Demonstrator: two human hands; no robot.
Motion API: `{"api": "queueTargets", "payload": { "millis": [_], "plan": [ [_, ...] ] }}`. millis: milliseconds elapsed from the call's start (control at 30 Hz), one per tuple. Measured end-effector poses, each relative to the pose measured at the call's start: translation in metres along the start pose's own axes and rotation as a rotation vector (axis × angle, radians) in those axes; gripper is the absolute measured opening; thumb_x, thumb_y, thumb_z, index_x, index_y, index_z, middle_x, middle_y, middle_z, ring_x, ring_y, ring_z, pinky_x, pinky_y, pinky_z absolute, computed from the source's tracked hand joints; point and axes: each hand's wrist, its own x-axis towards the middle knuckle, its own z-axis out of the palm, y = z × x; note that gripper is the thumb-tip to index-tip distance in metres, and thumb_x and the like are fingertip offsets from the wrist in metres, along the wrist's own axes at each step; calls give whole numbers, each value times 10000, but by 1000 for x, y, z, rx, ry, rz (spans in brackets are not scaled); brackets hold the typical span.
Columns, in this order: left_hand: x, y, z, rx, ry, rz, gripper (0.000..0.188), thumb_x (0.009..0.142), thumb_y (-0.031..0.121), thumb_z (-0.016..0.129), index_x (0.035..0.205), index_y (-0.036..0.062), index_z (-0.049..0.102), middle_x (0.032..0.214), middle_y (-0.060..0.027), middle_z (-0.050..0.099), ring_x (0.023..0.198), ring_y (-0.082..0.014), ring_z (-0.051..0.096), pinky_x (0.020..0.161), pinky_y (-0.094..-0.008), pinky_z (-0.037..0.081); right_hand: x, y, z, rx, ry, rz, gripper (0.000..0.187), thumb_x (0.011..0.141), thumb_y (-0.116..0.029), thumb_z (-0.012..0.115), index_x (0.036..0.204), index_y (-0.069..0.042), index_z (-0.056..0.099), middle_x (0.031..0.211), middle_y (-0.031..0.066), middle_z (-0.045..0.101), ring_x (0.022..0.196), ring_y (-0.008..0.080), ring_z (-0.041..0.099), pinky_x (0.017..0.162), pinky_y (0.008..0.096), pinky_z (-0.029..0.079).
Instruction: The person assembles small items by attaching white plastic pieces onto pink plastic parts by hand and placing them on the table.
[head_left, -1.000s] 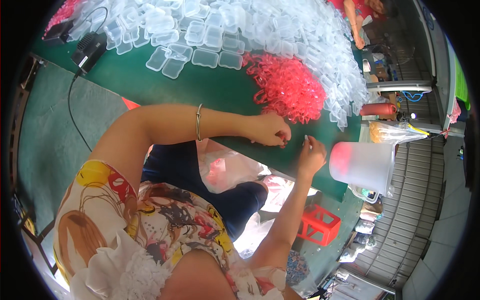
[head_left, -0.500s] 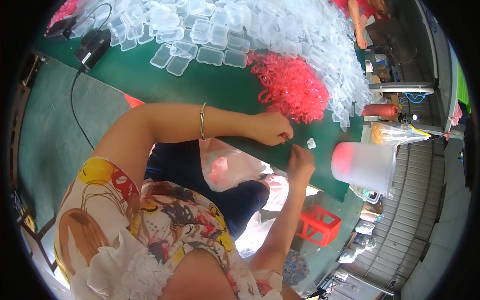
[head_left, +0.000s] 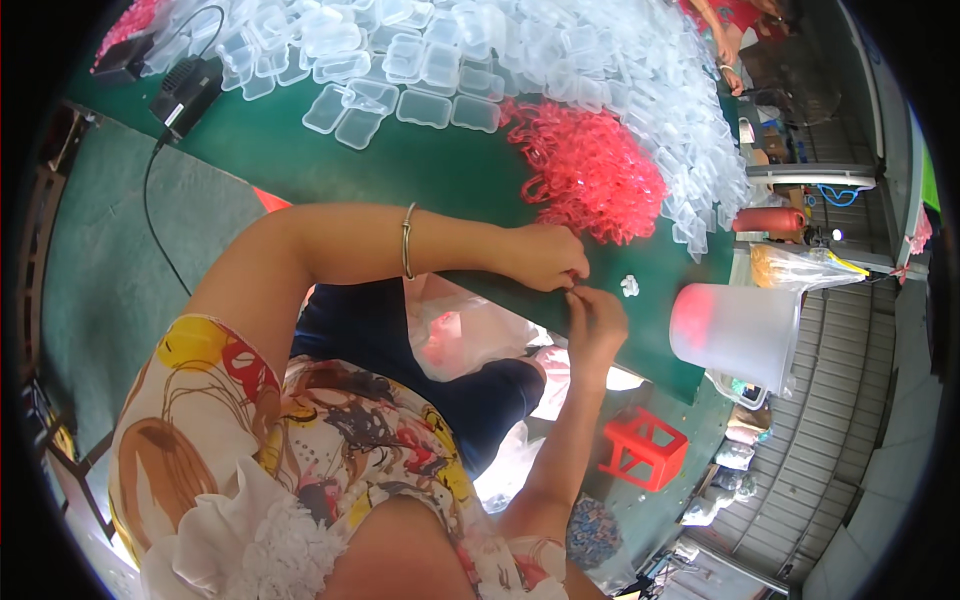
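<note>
Both hands meet at the near edge of the green table (head_left: 420, 170). Left hand (head_left: 545, 258) lies knuckles-up on the table, fingers curled tight, tips pinched at the point where the right hand (head_left: 598, 318) comes up from below the edge. Right fingers also bunched closed against the left fingertips. Whatever is pinched between them is too small to make out. A small white piece (head_left: 629, 286) lies on the table just right of the hands. Red pile (head_left: 590, 170) sits just beyond the left hand; clear boxes (head_left: 440, 70) spread behind it. Frosted tub (head_left: 737, 335) stands right of the hands. Bangle (head_left: 407, 241) on left wrist.
</note>
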Motion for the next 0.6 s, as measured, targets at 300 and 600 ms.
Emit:
{"api": "queueTargets", "payload": {
  "millis": [300, 600],
  "plan": [
    [1, 6, -4, -19, -48, -48, 168, 730, 137, 598, 850, 28, 644, 786, -179, 618, 809, -374, 594, 710, -457, 463, 6, 4, -2, -75, -49, -97, 88, 688, -5, 686, 749, -30, 628, 714, 93, 604, 668, 270, 584, 624, 358, 436],
    [1, 1, -3, -13, -85, -49, 176, 761, 139, 600, 908, 45, 624, 854, -161, 604, 844, -336, 587, 723, -435, 464, 11, 5, 0, -120, -183, -122, 103, 700, -7, 681, 786, -27, 629, 743, 119, 610, 634, 286, 584, 580, 347, 450]
  ]
}}
